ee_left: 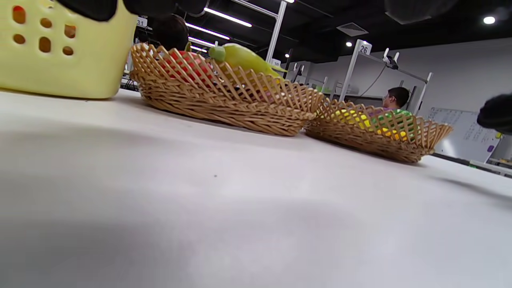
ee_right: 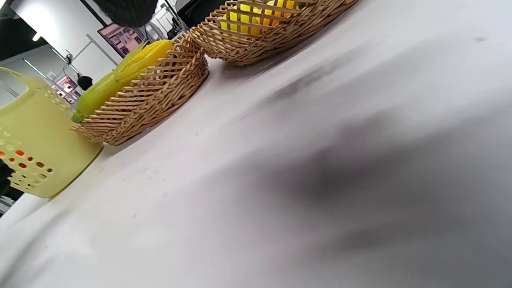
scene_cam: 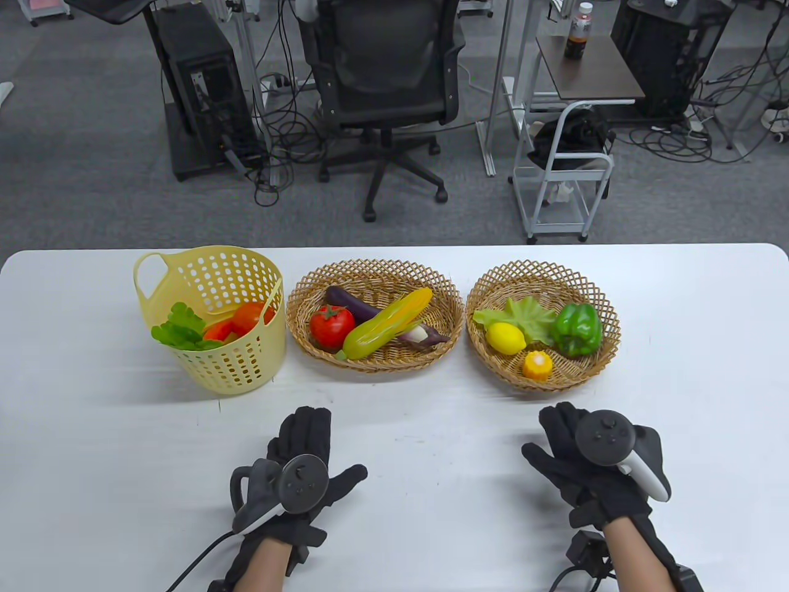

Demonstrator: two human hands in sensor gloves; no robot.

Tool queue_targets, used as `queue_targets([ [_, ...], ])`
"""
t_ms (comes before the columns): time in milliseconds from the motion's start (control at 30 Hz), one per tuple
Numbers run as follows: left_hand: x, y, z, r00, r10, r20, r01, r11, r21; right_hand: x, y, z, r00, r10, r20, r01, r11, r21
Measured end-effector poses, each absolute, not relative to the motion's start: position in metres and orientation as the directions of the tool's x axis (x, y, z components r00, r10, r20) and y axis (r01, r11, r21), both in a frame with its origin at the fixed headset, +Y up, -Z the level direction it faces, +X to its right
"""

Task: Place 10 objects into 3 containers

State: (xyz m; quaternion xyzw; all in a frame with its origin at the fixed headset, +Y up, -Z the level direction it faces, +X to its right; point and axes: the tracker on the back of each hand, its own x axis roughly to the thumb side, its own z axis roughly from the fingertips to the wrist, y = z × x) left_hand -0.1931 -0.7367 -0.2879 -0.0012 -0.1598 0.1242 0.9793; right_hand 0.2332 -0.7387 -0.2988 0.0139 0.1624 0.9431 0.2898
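Resting both hands on the table, nothing held

My left hand [scene_cam: 300, 470] lies flat, palm down, fingers spread and holding nothing. My right hand [scene_cam: 588, 459] sits on the table [scene_cam: 394, 444] too, fingers loosely extended, holding nothing.

Ahead and left of my left hand: yellow plastic basket [scene_cam: 212, 320], upright, with lettuce [scene_cam: 180, 328] and a red tomato [scene_cam: 249, 316] inside, plus another red piece I can't identify.

Between my hands and further ahead: middle wicker basket [scene_cam: 375, 315]. Holds a tomato [scene_cam: 331, 326], a corn cob [scene_cam: 387, 323] lying diagonally, and an eggplant [scene_cam: 349, 301] under the corn.

Straight ahead of my right hand: right wicker basket [scene_cam: 542, 324]. Holds a lettuce leaf [scene_cam: 527, 314], lemon [scene_cam: 505, 338], green bell pepper [scene_cam: 576, 330] and a small corn piece [scene_cam: 537, 364].

Two wicker baskets sit just beside each other; from the left wrist view rims look close to touching, can't tell for sure.
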Motion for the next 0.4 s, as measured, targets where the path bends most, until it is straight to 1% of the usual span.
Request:
queue_targets([
  [67,-0.1986,-0.7379,-0.2889,0.918,0.261,0.299,-0.263,0.964,-0.036,0.2313,-0.7396,-0.2982,-0.883,0.46,-0.091,-0.465,-0.835,0.294],
  [133,-0.2026,-0.7383,-0.2892,0.922,0.255,0.293,-0.259,0.966,-0.026,0.2297,-0.7412,-0.299,-0.906,0.411,-0.107,-0.424,-0.861,0.283],
  [267,-0.2038,-0.7378,-0.2894,0.927,0.236,0.29,-0.245,0.969,-0.004,0.2284,-0.7448,-0.3009,-0.911,0.396,-0.113,-0.411,-0.858,0.307],
  [300,-0.2033,-0.7383,-0.2898,0.927,0.232,0.293,-0.239,0.971,-0.012,0.2291,-0.7457,-0.3014,-0.912,0.394,-0.116,-0.41,-0.858,0.31],
  [400,-0.2022,-0.7405,-0.2897,0.921,0.262,0.288,-0.247,0.965,-0.088,0.2311,-0.7485,-0.3028,-0.908,0.399,-0.126,-0.418,-0.848,0.326],
])
